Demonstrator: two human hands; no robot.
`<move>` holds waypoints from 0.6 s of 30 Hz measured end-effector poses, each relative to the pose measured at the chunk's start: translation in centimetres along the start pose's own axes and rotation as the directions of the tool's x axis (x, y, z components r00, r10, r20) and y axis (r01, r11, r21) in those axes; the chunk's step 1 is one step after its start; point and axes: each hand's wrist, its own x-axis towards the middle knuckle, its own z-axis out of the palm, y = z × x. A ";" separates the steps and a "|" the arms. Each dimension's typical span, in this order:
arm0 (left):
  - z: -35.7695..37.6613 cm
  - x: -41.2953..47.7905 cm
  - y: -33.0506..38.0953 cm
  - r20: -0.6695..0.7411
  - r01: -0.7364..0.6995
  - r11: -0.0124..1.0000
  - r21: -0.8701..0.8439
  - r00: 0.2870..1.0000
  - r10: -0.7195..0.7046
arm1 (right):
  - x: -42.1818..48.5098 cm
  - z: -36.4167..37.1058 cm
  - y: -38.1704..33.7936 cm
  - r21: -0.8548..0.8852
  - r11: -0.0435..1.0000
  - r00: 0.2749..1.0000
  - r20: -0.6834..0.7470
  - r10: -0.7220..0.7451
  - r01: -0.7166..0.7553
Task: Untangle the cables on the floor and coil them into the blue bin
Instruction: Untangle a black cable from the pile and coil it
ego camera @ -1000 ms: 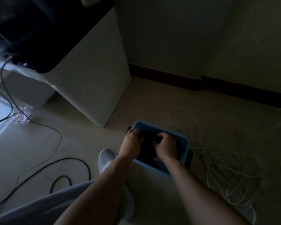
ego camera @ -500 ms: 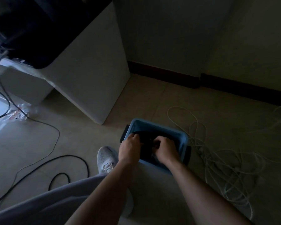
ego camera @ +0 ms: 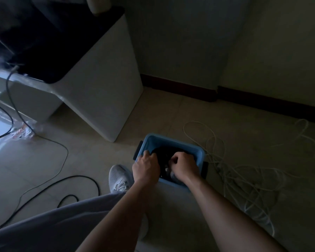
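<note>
Inside blue bin (ego camera: 173, 140), black cable (ego camera: 165, 151) sits coiled, dim & bunched.

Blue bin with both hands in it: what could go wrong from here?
1. The black coil that the left hand and right hand grip in the blue bin may spring loose once released.
2. The white cable tangle lies close beside the bin's right side; pulling it could drag or tip the bin.
3. The black floor cable loops near the shoe: a trip risk.
</note>
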 end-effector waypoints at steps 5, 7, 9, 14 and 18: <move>-1.7 -2.4 3.1 -0.011 -0.061 0.998 -0.020 0.998 0.061 | -2.3 -4.2 1.8 0.023 1.000 1.000 -0.013 -0.006 0.007; -2.4 -3.8 4.9 0.003 -0.102 0.994 -0.047 0.995 0.102 | -3.7 -6.1 3.2 0.023 1.000 1.000 -0.017 0.003 -0.002; -2.9 -5.3 7.0 0.015 -0.160 0.984 -0.085 0.987 0.161 | -5.6 -8.3 5.1 0.013 1.000 0.998 -0.054 0.029 -0.028; -2.7 -8.6 12.5 0.101 -0.291 0.944 -0.158 0.946 0.309 | -10.4 -12.5 10.9 0.028 0.991 0.984 -0.114 0.137 -0.134; -1.0 -10.2 15.5 0.181 -0.327 0.924 -0.200 0.914 0.362 | -13.1 -14.4 15.4 0.068 0.975 0.971 -0.103 0.216 -0.210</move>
